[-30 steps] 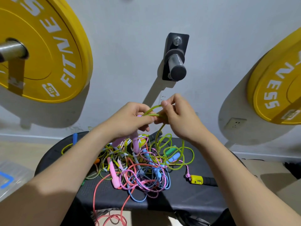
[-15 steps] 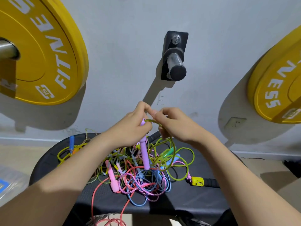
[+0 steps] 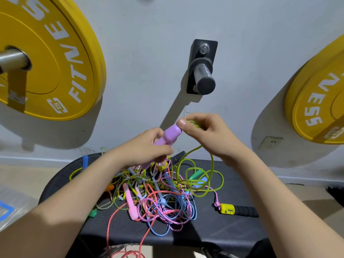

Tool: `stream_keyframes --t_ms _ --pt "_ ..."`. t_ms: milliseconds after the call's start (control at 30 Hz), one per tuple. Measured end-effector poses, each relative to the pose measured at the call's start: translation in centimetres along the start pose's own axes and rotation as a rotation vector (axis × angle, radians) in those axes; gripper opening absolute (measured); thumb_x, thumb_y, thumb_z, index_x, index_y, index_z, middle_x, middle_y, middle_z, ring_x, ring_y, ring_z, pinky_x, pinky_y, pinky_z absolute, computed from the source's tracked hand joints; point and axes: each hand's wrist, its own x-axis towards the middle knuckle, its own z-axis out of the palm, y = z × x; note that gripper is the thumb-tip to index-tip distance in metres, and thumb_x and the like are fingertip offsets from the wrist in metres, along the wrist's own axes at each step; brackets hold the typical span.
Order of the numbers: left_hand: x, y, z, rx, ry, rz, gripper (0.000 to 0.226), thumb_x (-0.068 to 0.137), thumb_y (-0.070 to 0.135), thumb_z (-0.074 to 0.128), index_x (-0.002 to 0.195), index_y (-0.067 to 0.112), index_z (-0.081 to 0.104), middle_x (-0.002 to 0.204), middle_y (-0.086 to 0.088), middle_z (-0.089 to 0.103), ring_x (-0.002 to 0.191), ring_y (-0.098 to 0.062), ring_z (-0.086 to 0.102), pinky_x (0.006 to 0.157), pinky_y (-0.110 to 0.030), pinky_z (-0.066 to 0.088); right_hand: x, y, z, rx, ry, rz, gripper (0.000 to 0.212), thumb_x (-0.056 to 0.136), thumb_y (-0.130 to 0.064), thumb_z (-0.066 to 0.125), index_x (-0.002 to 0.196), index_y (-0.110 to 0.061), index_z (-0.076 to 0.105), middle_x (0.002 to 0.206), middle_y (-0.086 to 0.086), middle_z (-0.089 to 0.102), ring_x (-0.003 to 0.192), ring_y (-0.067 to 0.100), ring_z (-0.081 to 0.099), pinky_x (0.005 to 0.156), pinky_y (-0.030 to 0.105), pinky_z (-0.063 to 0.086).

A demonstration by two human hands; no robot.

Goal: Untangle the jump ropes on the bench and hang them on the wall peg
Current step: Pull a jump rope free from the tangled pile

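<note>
Left hand (image 3: 147, 148) lifted handle (image 3: 170, 135); right hand (image 3: 210, 135) pinches rope (image 3: 193, 123).

Tangled, many-coloured jump ropes (image 3: 160, 200) lie heaped on the black worktop (image 3: 229, 230), one purple handle (image 3: 170, 135) raised above them; the wall peg (image 3: 203, 79) juts overhead

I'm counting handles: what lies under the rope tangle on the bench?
Only the black bench pad shows around the tangle; anything buried beneath its middle is hidden.

Yellow plates (image 3: 55, 62) cut by edges; purple handle (image 3: 170, 135) base hidden in left hand (image 3: 145, 149); jump ropes (image 3: 158, 198) crossings untraceable.
</note>
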Motion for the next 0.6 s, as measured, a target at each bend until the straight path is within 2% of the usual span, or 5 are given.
stream_keyframes --t_ms 167,267,367,500,600 --pt "0.2 0.0 0.5 0.336 0.243 0.062 0.026 0.076 0.042 0.085 0.078 0.023 0.067 0.057 0.012 0.056 0.054 -0.007 0.046 0.055 -0.026 0.036 0.4 1.2 -0.8 -0.02 -0.028 0.071 0.012 0.102 -0.014 0.068 0.103 -0.006 0.077 0.071 -0.008 0.066 0.061 0.006 0.053 0.062 0.022 0.043" --pt "0.2 0.5 1.1 0.445 0.349 0.204 0.024 0.079 0.038 0.082 0.076 0.024 0.063 0.061 0.012 0.059 0.06 -0.006 0.052 0.051 -0.018 0.037 0.0 1.2 -0.5 -0.023 -0.132 0.009 0.019 0.105 -0.026 0.066 0.113 -0.014 0.077 0.093 0.009 0.08 0.089 0.043 0.071 0.083 0.054 0.059" --pt "0.4 0.6 1.2 0.442 0.248 0.224 0.025 0.08 0.044 0.079 0.088 0.026 0.064 0.08 0.008 0.071 0.078 -0.011 0.065 0.067 -0.029 0.052 -0.1 1.6 -0.1 -0.045 -0.22 -0.034 0.023 0.103 -0.035 0.068 0.117 -0.019 0.077 0.105 0.044 0.066 0.103 0.071 0.054 0.089 0.08 0.045" --pt "0.6 0.2 0.8 0.291 0.05 0.217 0.039 0.075 0.055 0.086 0.098 0.03 0.066 0.099 0.01 0.077 0.1 -0.009 0.072 0.089 -0.037 0.057 0.0 1.8 -0.4 -0.099 -0.202 -0.054 0.026 0.101 -0.041 0.07 0.121 -0.026 0.075 0.073 0.024 0.067 0.062 0.043 0.055 0.062 0.05 0.053" --pt "0.4 0.2 1.2 0.059 -0.063 0.221 0.04 0.082 0.042 0.087 0.105 0.018 0.064 0.113 -0.006 0.075 0.119 -0.023 0.071 0.108 -0.054 0.052 0.2 2.0 -0.3 -0.118 -0.204 -0.104 0.024 0.1 -0.043 0.07 0.116 -0.026 0.075 0.08 0.038 0.065 0.06 0.037 0.049 0.058 0.059 0.045"
